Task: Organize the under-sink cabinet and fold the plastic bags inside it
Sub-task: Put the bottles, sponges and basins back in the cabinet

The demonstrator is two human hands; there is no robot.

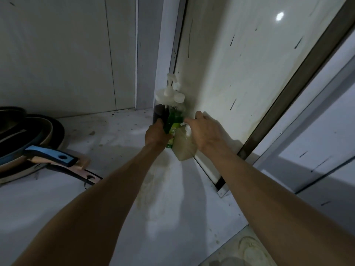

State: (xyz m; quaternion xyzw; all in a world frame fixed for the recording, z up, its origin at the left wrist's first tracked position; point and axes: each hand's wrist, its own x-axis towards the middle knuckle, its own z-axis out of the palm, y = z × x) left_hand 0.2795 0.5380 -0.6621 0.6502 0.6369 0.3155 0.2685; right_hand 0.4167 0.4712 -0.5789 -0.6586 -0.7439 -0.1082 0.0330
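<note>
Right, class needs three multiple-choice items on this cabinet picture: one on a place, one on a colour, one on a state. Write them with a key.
1. Where do the pans lie?
A. by the right wall
B. left, on the floor
C. on top of the bottles

2. What colour is the bottle in the left hand, beside the pale bottle?
A. red
B. blue
C. green

3. What is the left hand doing?
A. gripping a bottle
B. hanging free
C. pressing flat on the floor

Key: 1 B, the pans are stacked at the left edge; 2 C, its liquid and label are green; 3 A, its fingers curl round the bottle.
</note>
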